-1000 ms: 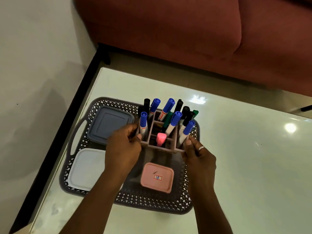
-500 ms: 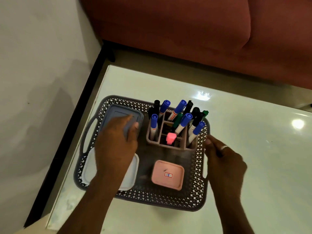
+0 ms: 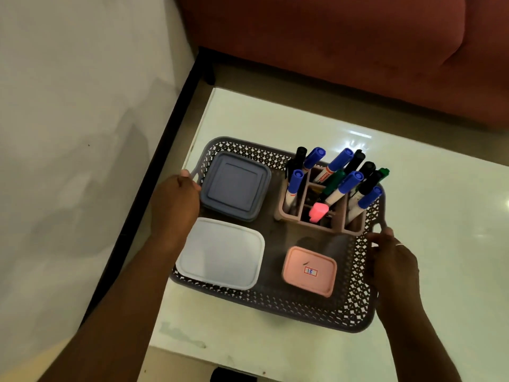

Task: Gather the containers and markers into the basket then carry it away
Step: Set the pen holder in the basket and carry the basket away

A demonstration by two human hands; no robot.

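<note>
Basket (image 3: 275, 306) between left hand (image 3: 175, 206), right hand (image 3: 394, 261)

Grey lattice basket (image 3: 275, 301); inside, lidded blue-grey container (image 3: 234, 186), white container (image 3: 220, 252), pink container (image 3: 309, 270); markers (image 3: 348, 180) tilted in holder (image 3: 355, 228)

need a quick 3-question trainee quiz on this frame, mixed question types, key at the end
1. True or false: the pink container lies inside the basket.
2. How many lidded containers lie in the basket in all? A) one B) three C) five
3. Fill the gap: the left hand and the right hand both grip the ___, one at each side handle.

Key: 1 true; 2 B; 3 basket.
</note>
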